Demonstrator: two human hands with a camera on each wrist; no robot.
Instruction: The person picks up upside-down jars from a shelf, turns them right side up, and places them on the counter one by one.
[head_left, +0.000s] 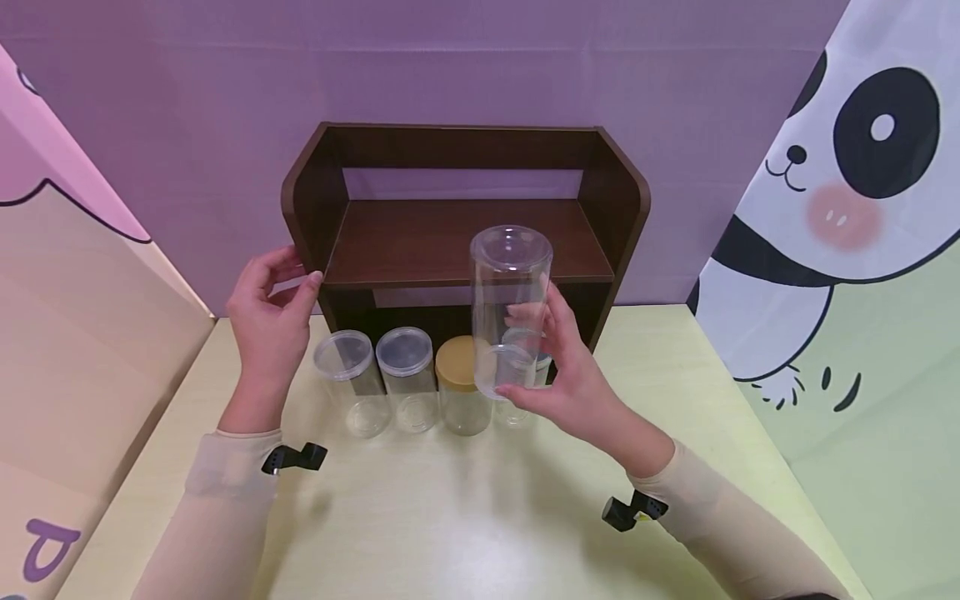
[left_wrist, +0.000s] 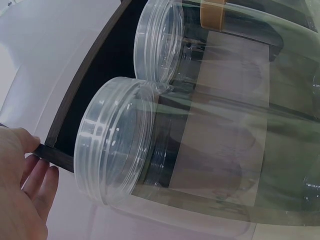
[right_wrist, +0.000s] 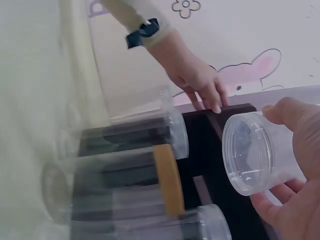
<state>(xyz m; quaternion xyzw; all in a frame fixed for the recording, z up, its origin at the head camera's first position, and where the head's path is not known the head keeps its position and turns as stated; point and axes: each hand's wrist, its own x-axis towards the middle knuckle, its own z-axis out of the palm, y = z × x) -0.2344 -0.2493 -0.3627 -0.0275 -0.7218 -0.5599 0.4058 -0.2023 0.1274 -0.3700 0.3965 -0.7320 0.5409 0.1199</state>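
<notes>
My right hand (head_left: 566, 375) holds a clear cylindrical plastic jar (head_left: 498, 292) up in front of the shelf, thumb on one side and fingers round the other. The jar is upside down, its clear ridged lid (right_wrist: 245, 155) facing downward. At the dark brown two-tier shelf (head_left: 450, 242), my left hand (head_left: 272, 321) grips the left side panel, the thumb at its front edge. In the left wrist view, thumb and fingers of the left hand (left_wrist: 22, 185) pinch that dark edge.
A row of upright clear jars stands before the shelf: two with clear lids (head_left: 405, 350) at left, one with a tan lid (head_left: 456, 360), another partly behind the held jar. The pale table (head_left: 420, 517) meets printed cloth walls at both sides and a purple cloth (head_left: 465, 67) behind.
</notes>
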